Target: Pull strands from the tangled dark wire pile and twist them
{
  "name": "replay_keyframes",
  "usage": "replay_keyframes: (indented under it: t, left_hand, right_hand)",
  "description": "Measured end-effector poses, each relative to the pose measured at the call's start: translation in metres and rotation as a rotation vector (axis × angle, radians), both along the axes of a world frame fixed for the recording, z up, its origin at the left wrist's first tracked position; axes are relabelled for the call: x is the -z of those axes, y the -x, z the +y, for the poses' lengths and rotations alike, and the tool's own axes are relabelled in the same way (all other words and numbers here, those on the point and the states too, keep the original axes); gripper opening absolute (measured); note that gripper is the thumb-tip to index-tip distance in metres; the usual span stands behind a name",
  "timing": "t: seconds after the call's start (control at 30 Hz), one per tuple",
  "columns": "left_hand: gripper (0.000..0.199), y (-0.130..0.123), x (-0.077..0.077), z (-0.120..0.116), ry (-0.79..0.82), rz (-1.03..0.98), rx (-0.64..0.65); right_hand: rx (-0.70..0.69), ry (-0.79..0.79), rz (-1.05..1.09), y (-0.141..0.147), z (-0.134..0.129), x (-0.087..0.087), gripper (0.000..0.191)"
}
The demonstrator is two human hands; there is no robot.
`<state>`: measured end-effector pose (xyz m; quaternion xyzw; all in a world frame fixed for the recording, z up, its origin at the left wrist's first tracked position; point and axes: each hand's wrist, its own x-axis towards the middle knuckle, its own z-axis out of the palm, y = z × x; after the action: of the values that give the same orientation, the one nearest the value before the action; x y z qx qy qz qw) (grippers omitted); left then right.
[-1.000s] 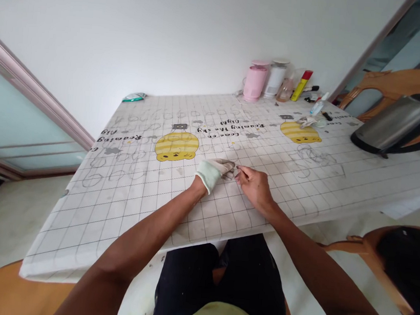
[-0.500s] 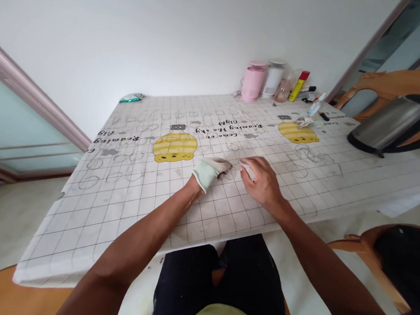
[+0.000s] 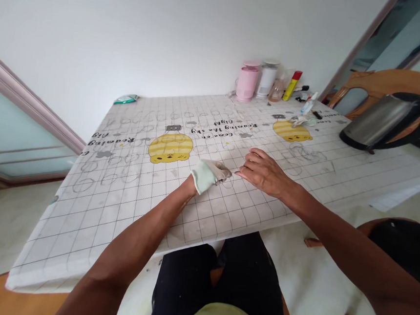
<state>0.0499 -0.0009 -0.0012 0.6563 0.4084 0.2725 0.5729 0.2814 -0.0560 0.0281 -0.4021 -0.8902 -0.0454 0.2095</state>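
Note:
My left hand (image 3: 210, 173) wears a pale green and white work glove with greyish fingertips. It rests low over the grid-patterned tablecloth (image 3: 176, 208), its fingers bent and pressed together. Just to the right is my bare right hand (image 3: 262, 172), its fingers curled and the tips pointing at the gloved fingertips. A small gap seems to lie between the two hands. Whether either hand pinches something small is too fine to make out. A crumpled whitish glove (image 3: 303, 121) lies farther back on the right, over a printed yellow bear.
Along the wall stand a pink device (image 3: 247, 82), a white device (image 3: 266, 80), a pinkish bottle (image 3: 276, 91) and a yellow can with a red cap (image 3: 292, 86). A steel kettle (image 3: 380, 121) sits at the right. A green packet (image 3: 126, 99) lies at the back left corner.
My right hand has turned and its fingers now point left, close to the gloved fingertips. The gloved fingers have bent a little more. The view has shifted slightly.

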Motion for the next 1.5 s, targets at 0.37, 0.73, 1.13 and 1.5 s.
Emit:
replay_keyframes:
  t: [0.37,0.73,1.13,1.5]
  left_hand:
    - [0.009,0.013,-0.014,0.007,-0.078,0.073,-0.03]
    - [0.011,0.009,-0.016,0.003,-0.12,0.144,-0.047]
    - [0.016,0.013,-0.013,0.011,-0.086,0.061,-0.129]
    - [0.013,0.014,-0.016,0.013,-0.073,0.067,-0.146]
  right_hand:
    - [0.099,-0.025,-0.065,-0.013,-0.004,0.004,0.051]
    - [0.145,0.11,0.161,-0.018,0.001,0.016,0.047]
    - [0.125,0.094,0.191,-0.021,0.006,0.031,0.034]
    - [0.2,-0.189,-0.111,0.002,-0.005,0.004,0.03]
